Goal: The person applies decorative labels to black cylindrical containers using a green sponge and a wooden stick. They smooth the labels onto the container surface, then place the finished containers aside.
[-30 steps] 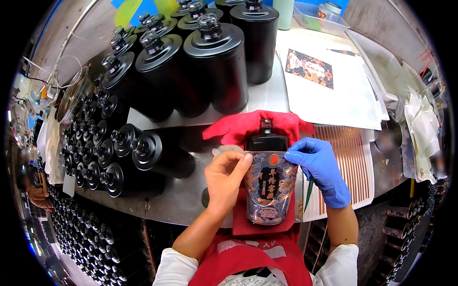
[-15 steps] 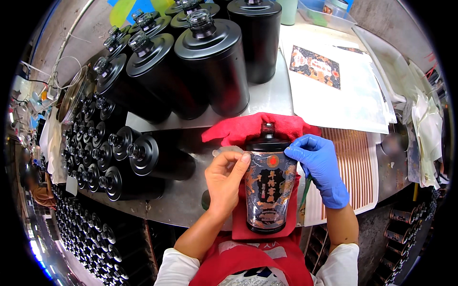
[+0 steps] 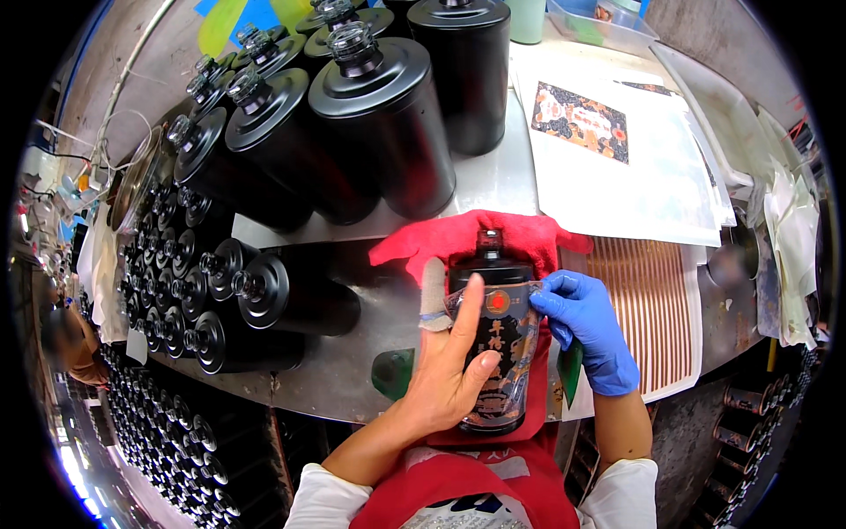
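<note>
A black glass bottle (image 3: 490,268) lies tilted on a red cloth (image 3: 414,245) in front of me, neck pointing away. A clear, printed decal film (image 3: 518,339) with dark, orange and copper patterns covers its front; the upper edge looks wrinkled. My bare left hand (image 3: 441,379) lies across the film's left part with fingers spread, one wrapped in a beige finger cover (image 3: 433,295). My right hand (image 3: 592,331), in a blue glove, pinches the film's upper right corner. A green flat scraper (image 3: 570,377) sticks out below that glove, apparently tucked in its palm.
Several black bottles (image 3: 374,115) stand on a raised white board behind, with more bottles (image 3: 273,291) to the left. Right of the work lie a striped brown sheet (image 3: 648,309) and white paper with a printed decal (image 3: 580,123). A green piece (image 3: 393,374) rests near the table edge.
My left hand has let go of the film's upper left corner and now lies spread over the front. The right hand keeps its pinch, and the scraper shows more.
</note>
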`<state>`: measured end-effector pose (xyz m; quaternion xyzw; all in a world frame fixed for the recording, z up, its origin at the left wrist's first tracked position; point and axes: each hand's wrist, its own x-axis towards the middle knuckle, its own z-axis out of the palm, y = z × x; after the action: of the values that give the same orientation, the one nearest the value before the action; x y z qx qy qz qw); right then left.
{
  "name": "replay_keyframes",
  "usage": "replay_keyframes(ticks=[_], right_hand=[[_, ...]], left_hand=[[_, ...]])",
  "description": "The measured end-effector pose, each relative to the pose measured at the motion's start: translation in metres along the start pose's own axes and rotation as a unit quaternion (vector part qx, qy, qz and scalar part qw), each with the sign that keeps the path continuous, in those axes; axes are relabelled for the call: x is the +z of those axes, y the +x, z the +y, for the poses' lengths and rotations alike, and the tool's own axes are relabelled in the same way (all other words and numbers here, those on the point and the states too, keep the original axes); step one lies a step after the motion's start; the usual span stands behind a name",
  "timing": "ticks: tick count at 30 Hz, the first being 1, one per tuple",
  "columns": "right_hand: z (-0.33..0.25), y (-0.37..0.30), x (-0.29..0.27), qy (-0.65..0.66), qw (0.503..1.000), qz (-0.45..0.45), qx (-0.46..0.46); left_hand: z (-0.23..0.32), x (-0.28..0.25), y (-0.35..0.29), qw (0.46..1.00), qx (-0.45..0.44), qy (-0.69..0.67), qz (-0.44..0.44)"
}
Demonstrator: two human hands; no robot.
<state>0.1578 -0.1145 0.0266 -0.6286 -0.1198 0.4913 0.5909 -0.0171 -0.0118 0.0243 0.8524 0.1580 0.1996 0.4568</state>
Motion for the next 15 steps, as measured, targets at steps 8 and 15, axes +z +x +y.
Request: replay_keyframes(ticks=[8, 15], right_hand=[[0.009, 0.004, 0.002, 0.013, 1.0, 0.007, -0.016], [0.007, -0.011, 0.001, -0.01, 1.0, -0.002, -0.005]], left_hand=[[0.009, 0.002, 0.004, 0.997, -0.073, -0.024, -0.007], [-0.004, 0.01, -0.018, 0.986, -0.072, -0.148, -0.022]])
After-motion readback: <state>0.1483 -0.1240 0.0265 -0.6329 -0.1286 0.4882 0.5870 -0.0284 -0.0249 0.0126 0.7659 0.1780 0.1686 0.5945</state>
